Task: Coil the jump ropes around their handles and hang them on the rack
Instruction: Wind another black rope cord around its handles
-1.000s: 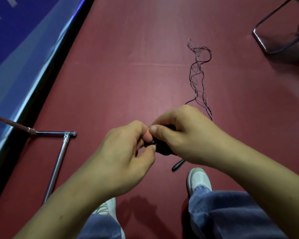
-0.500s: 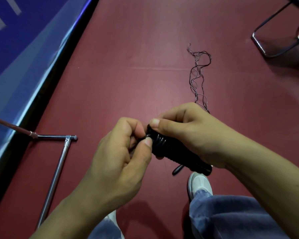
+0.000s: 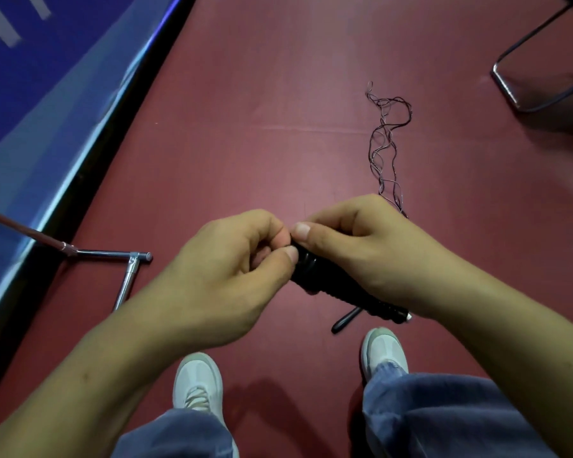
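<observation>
My right hand (image 3: 361,249) grips a pair of black jump rope handles (image 3: 331,282), held together and slanting down to the right. My left hand (image 3: 235,276) pinches at the upper end of the handles with thumb and curled fingers; what it pinches is hidden. A thin dark rope (image 3: 386,147) lies in loose tangled loops on the red floor beyond my right hand and runs behind it. Another black handle end (image 3: 344,320) lies on the floor below the held handles. The rack's chrome foot (image 3: 126,279) shows at the left.
A blue mat with a black edge (image 3: 80,120) runs along the left. A dark metal chair base (image 3: 540,84) stands at the top right. My two white shoes (image 3: 197,381) and jeans legs are at the bottom, on red flooring.
The handles have tilted out from under my right hand and show more of their length. My left thumb has shifted along the handle's end. The view has drifted slightly.
</observation>
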The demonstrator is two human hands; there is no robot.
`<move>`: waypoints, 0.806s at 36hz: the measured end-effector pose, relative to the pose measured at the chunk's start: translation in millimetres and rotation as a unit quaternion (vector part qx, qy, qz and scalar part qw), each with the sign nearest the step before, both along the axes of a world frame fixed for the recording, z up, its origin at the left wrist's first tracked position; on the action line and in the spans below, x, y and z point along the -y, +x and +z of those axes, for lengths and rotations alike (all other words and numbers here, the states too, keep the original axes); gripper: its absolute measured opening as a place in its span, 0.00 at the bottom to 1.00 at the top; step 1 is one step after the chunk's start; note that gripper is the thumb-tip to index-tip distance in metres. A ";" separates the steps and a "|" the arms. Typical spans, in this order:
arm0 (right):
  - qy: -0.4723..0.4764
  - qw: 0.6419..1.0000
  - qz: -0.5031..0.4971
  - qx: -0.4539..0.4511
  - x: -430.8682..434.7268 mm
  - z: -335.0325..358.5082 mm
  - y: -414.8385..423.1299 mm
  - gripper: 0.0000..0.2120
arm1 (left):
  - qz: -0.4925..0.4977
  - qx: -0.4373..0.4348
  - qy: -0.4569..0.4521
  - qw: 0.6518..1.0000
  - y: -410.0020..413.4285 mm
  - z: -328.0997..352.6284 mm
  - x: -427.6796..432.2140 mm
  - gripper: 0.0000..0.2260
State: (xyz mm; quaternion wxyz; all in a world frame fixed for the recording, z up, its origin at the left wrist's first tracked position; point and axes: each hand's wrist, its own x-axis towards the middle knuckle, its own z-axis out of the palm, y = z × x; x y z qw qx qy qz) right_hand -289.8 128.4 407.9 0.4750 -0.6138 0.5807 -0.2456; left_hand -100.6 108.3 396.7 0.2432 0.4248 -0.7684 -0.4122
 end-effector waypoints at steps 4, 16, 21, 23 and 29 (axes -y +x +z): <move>0.033 0.997 -0.006 0.066 0.0 2.0 1.6 0.19 | 0.025 -0.021 -0.050 0.998 -0.6 0.4 -6.3 0.07; 0.103 0.980 -0.034 0.166 -2.1 -0.4 14.8 0.14 | 0.108 -0.143 0.041 0.983 0.0 -7.3 0.2 0.08; 0.090 0.986 0.024 0.136 -2.5 -1.0 6.5 0.15 | 0.126 -0.159 0.045 0.978 4.6 -6.8 1.3 0.07; 0.094 0.986 0.022 0.138 -1.7 -1.4 4.6 0.15 | 0.128 -0.157 0.045 0.978 5.2 -6.4 0.7 0.06; 0.087 0.981 -0.005 0.176 0.4 -5.2 4.7 0.16 | 0.121 -0.185 0.048 0.974 7.9 -2.5 4.3 0.08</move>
